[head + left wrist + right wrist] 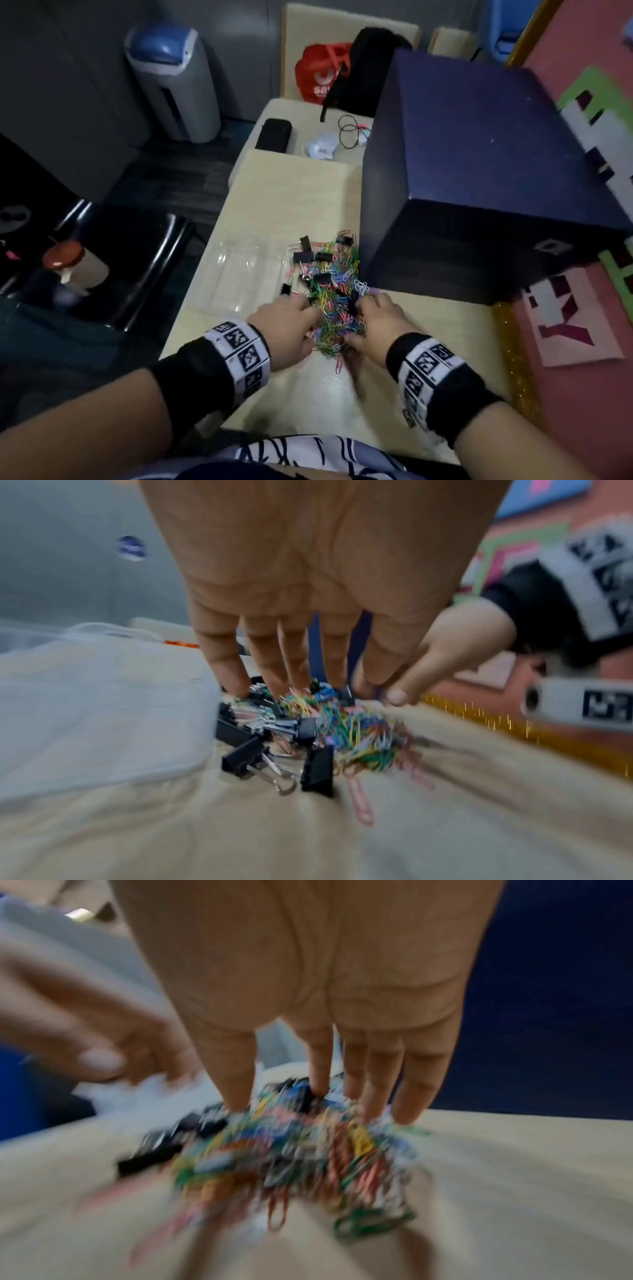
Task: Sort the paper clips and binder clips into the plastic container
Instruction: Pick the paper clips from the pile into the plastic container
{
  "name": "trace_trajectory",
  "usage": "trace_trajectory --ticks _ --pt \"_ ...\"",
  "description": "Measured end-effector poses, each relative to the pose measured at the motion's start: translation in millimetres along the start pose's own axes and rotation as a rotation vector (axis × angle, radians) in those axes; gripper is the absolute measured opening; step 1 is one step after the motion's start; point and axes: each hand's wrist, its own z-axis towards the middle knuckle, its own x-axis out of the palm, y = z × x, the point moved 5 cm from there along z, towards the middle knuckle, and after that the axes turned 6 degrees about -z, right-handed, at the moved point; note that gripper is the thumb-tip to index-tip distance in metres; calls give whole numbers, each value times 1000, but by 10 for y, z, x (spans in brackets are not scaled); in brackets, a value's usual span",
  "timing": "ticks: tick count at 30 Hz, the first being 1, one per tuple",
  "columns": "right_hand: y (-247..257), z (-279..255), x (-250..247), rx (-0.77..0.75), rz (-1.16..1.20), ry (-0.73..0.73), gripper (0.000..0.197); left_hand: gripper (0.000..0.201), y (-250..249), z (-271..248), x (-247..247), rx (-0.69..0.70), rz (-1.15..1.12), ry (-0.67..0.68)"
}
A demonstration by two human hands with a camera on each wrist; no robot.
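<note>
A mixed heap of coloured paper clips [337,298] and black binder clips [305,256] lies on the beige table [294,205]. A clear plastic container [239,270] sits just left of the heap. My left hand [287,325] and right hand [380,322] flank the near end of the heap, straight fingers reaching into it. In the left wrist view, the left hand [308,588] touches the clips [356,731] with its fingertips, beside binder clips [318,769] and the container [85,710]. The blurred right wrist view shows the right hand [308,974] with its fingertips in the pile [301,1150].
A large dark blue box [479,178] stands hard against the heap's right side. Farther back lie a black case [273,134], a cable [349,132] and a red bag [322,73]. A gold-edged pink board [582,325] borders the right; the table drops off on the left.
</note>
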Motion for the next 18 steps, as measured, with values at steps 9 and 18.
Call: trace_trajectory --ticks 9,18 --pt "-90 0 270 118 -52 -41 83 53 -53 282 206 -22 276 -65" --pt "-22 23 348 2 -57 -15 75 76 -184 611 236 -52 234 65"
